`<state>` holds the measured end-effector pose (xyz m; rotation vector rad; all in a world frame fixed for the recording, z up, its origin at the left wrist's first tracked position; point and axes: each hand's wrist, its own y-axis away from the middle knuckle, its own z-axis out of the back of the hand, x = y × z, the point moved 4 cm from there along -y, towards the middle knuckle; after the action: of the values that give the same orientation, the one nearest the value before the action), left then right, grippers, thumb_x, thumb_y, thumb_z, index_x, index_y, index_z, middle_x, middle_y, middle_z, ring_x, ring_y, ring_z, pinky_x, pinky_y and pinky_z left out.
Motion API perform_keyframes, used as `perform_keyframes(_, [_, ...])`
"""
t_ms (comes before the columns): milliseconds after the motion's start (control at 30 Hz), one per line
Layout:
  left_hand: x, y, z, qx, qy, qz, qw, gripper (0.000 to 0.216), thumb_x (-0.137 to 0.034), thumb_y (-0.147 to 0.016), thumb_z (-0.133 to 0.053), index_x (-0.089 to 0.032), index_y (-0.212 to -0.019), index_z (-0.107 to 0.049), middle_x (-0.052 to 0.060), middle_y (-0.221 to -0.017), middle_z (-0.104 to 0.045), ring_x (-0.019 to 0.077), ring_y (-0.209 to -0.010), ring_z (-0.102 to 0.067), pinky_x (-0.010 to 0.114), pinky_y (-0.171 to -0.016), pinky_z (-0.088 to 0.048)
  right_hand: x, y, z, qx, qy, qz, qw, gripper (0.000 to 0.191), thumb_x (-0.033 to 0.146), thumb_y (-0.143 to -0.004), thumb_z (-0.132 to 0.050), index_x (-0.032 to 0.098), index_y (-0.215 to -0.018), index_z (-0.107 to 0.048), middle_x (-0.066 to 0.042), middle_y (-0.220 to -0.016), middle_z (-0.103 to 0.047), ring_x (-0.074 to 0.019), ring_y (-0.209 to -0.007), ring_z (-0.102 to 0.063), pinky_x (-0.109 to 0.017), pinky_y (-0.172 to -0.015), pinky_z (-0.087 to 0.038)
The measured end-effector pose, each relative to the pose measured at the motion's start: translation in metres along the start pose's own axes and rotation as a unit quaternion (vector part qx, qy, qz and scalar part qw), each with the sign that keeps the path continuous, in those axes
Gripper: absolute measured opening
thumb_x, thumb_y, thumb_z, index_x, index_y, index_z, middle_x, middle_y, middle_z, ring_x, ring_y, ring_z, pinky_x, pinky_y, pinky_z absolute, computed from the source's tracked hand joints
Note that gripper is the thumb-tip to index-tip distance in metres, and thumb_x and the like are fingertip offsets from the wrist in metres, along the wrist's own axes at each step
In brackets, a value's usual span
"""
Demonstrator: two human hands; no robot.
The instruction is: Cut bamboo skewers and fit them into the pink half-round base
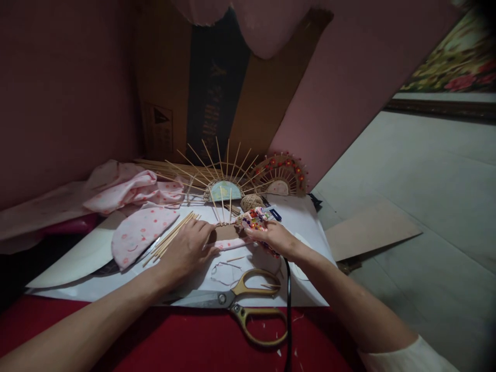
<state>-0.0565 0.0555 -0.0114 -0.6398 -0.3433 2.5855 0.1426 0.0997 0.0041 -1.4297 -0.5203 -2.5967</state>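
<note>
My left hand [194, 238] grips the left end of a brown cardboard piece [226, 234] edged with pink-dotted white cloth. Two thin wooden sticks [222, 205] stand up from its far edge. In my right hand [277, 236] is a glue gun [253, 219] with a colourful patterned body, held against the cardboard's right end; its black cord [288, 305] runs down towards me. My fingers partly hide both things. Loose wooden sticks [170, 240] lie beside my left hand. Large scissors [236, 300] with gold handles lie half open in front of the cardboard.
Behind stand a half-round piece with radiating sticks [225, 191] and a red-beaded fan shape [279, 187]. A twine ball [251, 202] sits near them. Dotted cloth [135, 191] and a dotted half-circle [141, 232] lie left. A cardboard sheet [372, 230] rests on the tiled floor.
</note>
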Motion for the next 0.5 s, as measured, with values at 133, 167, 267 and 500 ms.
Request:
perform_keyframes(133, [-0.0007, 0.0005, 0.0002, 0.001, -0.004, -0.004, 1.000, 0.015, -0.031, -0.081, -0.056, -0.018, -0.087, -0.051, 0.007, -0.090, -0.058, 0.0228, -0.085, -0.046, 0.040, -0.076, -0.040, 0.0051, 0.0001, -0.0018, -0.005, -0.005, 0.000, 1.000, 0.027, 0.041, -0.071, -0.064, 0.017, -0.064, -0.054, 0.003, -0.054, -0.048, -0.0083, -0.045, -0.039, -0.023, -0.042, -0.030])
perform_keyframes(167, [-0.0006, 0.0006, 0.0001, 0.001, -0.004, -0.005, 1.000, 0.015, -0.030, -0.081, -0.056, -0.018, -0.088, -0.052, 0.007, -0.090, -0.058, 0.0227, -0.085, -0.046, 0.040, -0.076, -0.040, 0.0065, 0.0000, -0.0021, -0.007, -0.001, 0.001, 1.000, 0.027, 0.040, -0.071, -0.064, 0.017, -0.064, -0.053, 0.003, -0.055, -0.048, -0.0083, -0.045, -0.039, -0.023, -0.042, -0.030])
perform_keyframes(267, [-0.0004, 0.0006, -0.0005, 0.000, -0.006, -0.010, 1.000, 0.015, -0.030, -0.080, -0.057, -0.018, -0.088, -0.051, 0.006, -0.089, -0.058, 0.0223, -0.084, -0.046, 0.039, -0.075, -0.040, 0.0095, -0.0004, -0.0025, -0.013, 0.014, 0.003, 1.000, 0.026, 0.039, -0.071, -0.064, 0.017, -0.064, -0.052, 0.003, -0.054, -0.048, -0.0083, -0.045, -0.039, -0.023, -0.042, -0.029])
perform_keyframes(500, [0.0010, 0.0004, -0.0018, 0.003, -0.009, -0.010, 1.000, 0.016, -0.031, -0.080, -0.057, -0.018, -0.085, -0.051, 0.007, -0.088, -0.058, 0.0223, -0.083, -0.047, 0.039, -0.075, -0.040, 0.0093, -0.0009, -0.0052, 0.004, 0.014, 0.000, 1.000, 0.026, 0.039, -0.072, -0.061, 0.017, -0.064, -0.050, 0.004, -0.053, -0.045, -0.0074, -0.042, -0.036, -0.023, -0.041, -0.028])
